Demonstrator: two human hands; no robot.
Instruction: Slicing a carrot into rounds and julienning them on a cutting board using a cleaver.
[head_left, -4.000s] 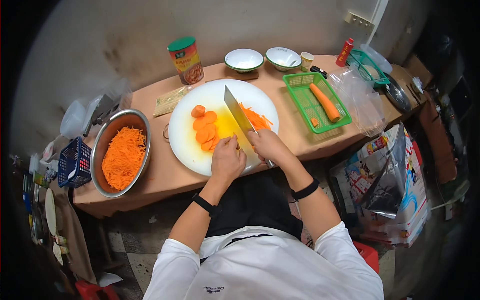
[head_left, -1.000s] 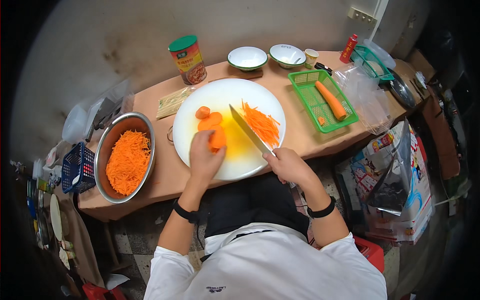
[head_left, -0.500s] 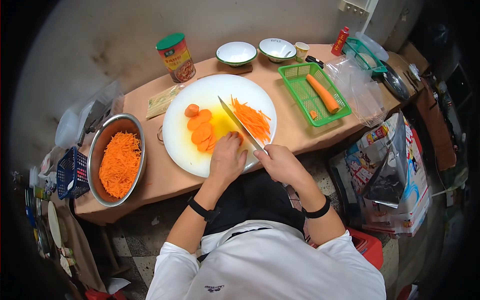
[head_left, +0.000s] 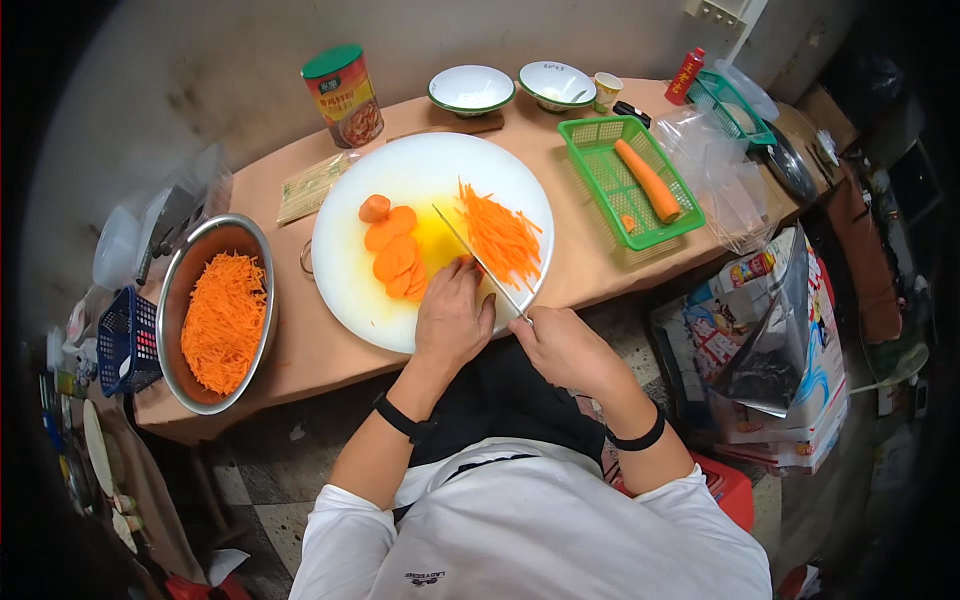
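A round white cutting board (head_left: 345,290) lies on the table in front of me, with a yellow stain in its middle. My left hand (head_left: 455,312) presses curled fingertips on carrot slices (head_left: 480,266), which it mostly covers. Close beside those fingertips stands the blade of a knife (head_left: 482,262), slanting toward the far left. Its handle is gripped in my right hand (head_left: 568,348) at the board's near right edge. Shredded carrot (head_left: 500,232) lies to the right of the blade. On the left side are overlapping carrot slices (head_left: 396,262) and a carrot end piece (head_left: 374,208).
At the left stands a steel bowl (head_left: 268,310) of shredded carrot, near a blue basket (head_left: 127,345). A green basket (head_left: 640,238) at the right holds a peeled carrot (head_left: 648,182). Behind the board are a tall can (head_left: 345,100) and two white bowls (head_left: 470,88) (head_left: 556,84).
The knife blade has turned more edge-on, and its handle sits slightly lower. My left fingers remain on the carrot slices. The whole view has shifted a little.
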